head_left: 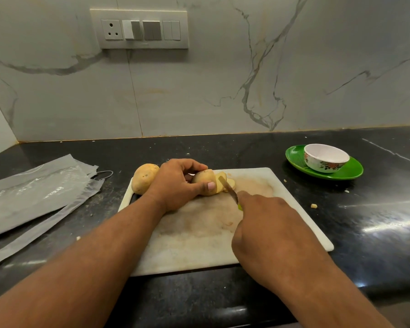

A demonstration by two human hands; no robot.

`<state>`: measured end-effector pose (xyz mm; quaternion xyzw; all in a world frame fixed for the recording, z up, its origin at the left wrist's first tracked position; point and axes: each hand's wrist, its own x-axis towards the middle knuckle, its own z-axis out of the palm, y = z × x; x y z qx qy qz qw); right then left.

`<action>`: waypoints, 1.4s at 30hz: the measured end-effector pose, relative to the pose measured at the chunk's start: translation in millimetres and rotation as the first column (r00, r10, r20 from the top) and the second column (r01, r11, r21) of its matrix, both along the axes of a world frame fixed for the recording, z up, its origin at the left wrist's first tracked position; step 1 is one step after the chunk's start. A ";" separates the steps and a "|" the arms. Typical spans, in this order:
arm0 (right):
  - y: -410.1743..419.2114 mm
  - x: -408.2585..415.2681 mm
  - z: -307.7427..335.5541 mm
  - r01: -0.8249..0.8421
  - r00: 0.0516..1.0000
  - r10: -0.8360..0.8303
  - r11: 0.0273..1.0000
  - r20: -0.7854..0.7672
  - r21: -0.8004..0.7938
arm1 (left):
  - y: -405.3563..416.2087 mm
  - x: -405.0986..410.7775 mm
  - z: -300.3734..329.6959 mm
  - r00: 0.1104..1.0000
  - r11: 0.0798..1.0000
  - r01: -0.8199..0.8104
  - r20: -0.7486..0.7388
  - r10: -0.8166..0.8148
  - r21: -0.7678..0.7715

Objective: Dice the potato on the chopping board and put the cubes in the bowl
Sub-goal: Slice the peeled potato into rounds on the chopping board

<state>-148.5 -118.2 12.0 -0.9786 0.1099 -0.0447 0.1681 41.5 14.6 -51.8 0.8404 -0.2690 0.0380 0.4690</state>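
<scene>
Slicing is the step in hand, as I judge it: the left hand (175, 185) is curled around the brown-skinned oval potato (204, 179), thumb on the near side and fingers over the top, and presses it down on the white rectangular plastic chopping board (199, 233), near its far left part. The right hand (268, 230) is closed around the green handle of a small knife (229, 188), of which only a little green shows at the fingers; the narrow blade points away from the person and slightly to the left, and it stands at the cut end of the potato. The long axis of the potato runs left to right, so the blade crosses it almost squarely. Just beyond the blade, on its right side, a few pale round slices (230, 182) lean against each other on the board. The coming cut depends on this relation: the uncut part lies to the left of the blade, under the left hand, and the thumb nail is very near the edge. A second whole potato (143, 177) lies at the far left corner of the board, touching the left hand's back. The white bowl with flower pattern (326, 159) stands on a green oval plate (350, 172), well apart on the right, nearer to the right hand. No cubes are visible in it.
</scene>
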 end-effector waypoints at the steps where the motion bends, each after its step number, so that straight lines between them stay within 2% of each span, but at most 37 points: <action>1: 0.2 1.9 2.3 0.008 1.000 -0.009 1.000 0.019 0.002 | 0.6 -0.7 0.2 1.000 1.000 -0.002 -0.002 0.002 -0.010; 7: 9.0 18.9 4.4 0.006 0.994 -0.002 0.999 0.105 -0.042 | 1.9 -0.4 -0.6 1.000 0.999 -0.024 -0.001 0.024 -0.025; 14: 12.9 28.5 9.8 -0.045 0.995 0.048 0.998 0.082 -0.036 | 1.1 2.1 -0.3 1.000 1.000 -0.006 -0.008 0.006 -0.010; 19: 15.2 28.8 10.1 -0.030 1.000 0.030 0.999 0.005 -0.033 | 2.8 3.8 -1.5 1.000 1.000 0.004 -0.006 -0.004 -0.019; 36: 17.6 48.7 -4.1 -0.011 1.000 0.012 0.998 0.013 -0.067 | 2.6 3.8 0.5 0.998 0.999 0.041 -0.043 -0.042 -0.014; 42: 15.7 22.4 -7.2 -0.036 0.998 0.034 0.998 -0.049 -0.044 | 3.0 2.8 0.8 0.998 0.999 0.046 -0.045 -0.047 -0.027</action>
